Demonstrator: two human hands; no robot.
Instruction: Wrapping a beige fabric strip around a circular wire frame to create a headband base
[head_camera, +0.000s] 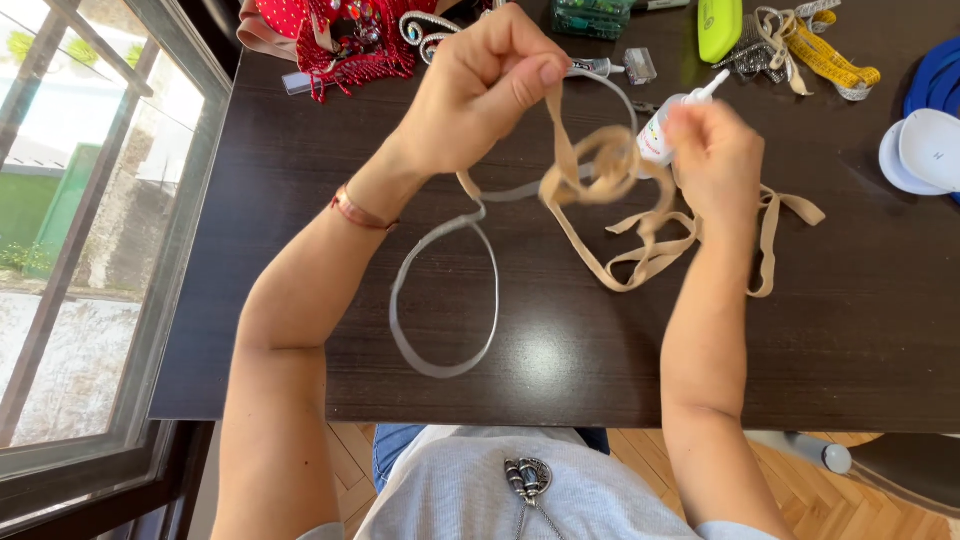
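The left hand (480, 85) pinches a tangled beige elastic strap (610, 180) above the dark wooden worktop (300, 150); the strap looks light, limp and stretchy, best gripped near its knot. The right hand (715, 160) closes around a small white glue bottle (660, 130) (contents hidden), nozzle up. A grey elastic loop (440, 300) trails below. A clear box of green beads (590, 15) sits behind

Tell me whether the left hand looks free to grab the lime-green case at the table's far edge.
Probably not as things stand: the left hand is pinching the beige elastic strap. The lime-green case lies unobstructed, but beyond the right hand, which holds a small white glue bottle.
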